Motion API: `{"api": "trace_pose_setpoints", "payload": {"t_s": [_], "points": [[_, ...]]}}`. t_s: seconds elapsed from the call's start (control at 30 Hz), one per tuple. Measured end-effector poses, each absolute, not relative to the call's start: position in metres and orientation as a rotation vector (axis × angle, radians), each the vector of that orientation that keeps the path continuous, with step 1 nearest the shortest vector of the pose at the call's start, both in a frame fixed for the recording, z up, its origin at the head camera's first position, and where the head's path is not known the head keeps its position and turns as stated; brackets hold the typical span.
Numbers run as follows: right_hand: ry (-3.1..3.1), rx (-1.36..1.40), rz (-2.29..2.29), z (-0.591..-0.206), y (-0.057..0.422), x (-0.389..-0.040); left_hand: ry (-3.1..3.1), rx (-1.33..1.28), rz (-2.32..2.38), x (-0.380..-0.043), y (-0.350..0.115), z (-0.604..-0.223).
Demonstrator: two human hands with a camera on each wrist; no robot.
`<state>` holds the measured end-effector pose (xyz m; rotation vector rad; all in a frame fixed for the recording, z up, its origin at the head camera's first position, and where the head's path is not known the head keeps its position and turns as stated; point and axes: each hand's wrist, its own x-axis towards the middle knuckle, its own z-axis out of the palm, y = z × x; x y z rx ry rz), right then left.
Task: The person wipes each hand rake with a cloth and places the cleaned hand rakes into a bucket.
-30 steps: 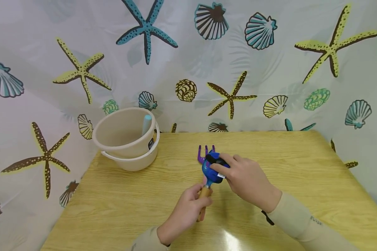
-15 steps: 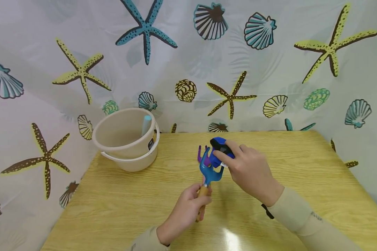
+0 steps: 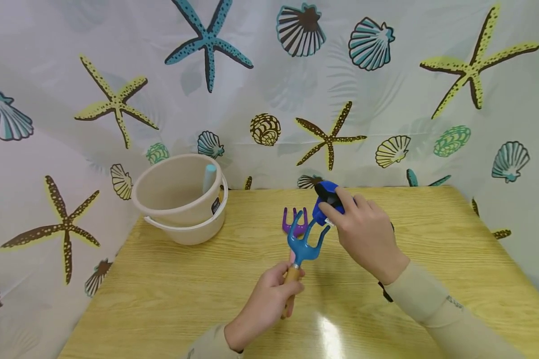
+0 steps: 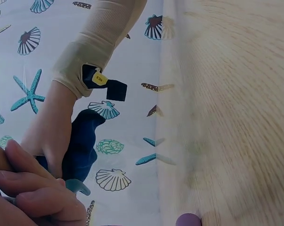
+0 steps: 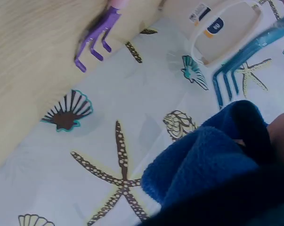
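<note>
My left hand (image 3: 266, 300) grips the wooden handle of a blue three-tined garden hand fork (image 3: 303, 249), tines pointing up and away. In my right hand (image 3: 369, 240) is a bunched blue cloth (image 3: 320, 213) with a black part, just beyond the tips of the right-hand tines. The right wrist view shows the cloth (image 5: 203, 162) as fluffy, close to the blue fork (image 5: 255, 46) and seemingly apart from it. A purple hand fork (image 3: 296, 230) lies on the table behind the blue one; its handle is mostly hidden. Fingers hide most of the fork in the left wrist view.
A beige bucket (image 3: 186, 219) with a white handle stands at the table's back left, with a light-blue rod-like thing (image 3: 209, 178) leaning inside. The wooden table (image 3: 184, 294) ends at a shell-and-starfish printed curtain (image 3: 269, 65) behind and at the sides.
My right hand has drawn the cloth up along the tines and off to the right, baring the blue fork's head. The left hand stays almost in place on the handle.
</note>
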<state>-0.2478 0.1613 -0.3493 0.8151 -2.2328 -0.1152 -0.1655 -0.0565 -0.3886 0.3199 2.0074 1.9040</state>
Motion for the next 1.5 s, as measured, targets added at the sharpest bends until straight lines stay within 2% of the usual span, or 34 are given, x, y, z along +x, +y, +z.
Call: {"api": "trace_pose_setpoints", "payload": {"t_s": [0.37,0.73,0.97,1.17,1.5], "points": [[-2.186,1.061,-0.152,-0.353,0.138,-0.244,2.032,0.371,1.833,-0.161,-0.052,-0.386],[-2.281,0.921,-0.157,-0.35,0.142,-0.256,2.014,0.33,1.854,-0.16,-0.054,-0.391],[-2.265,0.884,0.058,-0.339,0.157,-0.252,1.988,0.314,1.941,-0.163,-0.058,-0.39],[-2.197,1.024,0.06,-0.354,0.156,-0.233,1.926,0.361,2.012,-0.167,-0.059,-0.391],[-2.207,0.918,-0.067,-0.37,0.162,-0.241,1.887,0.352,2.025,-0.163,-0.054,-0.392]]}}
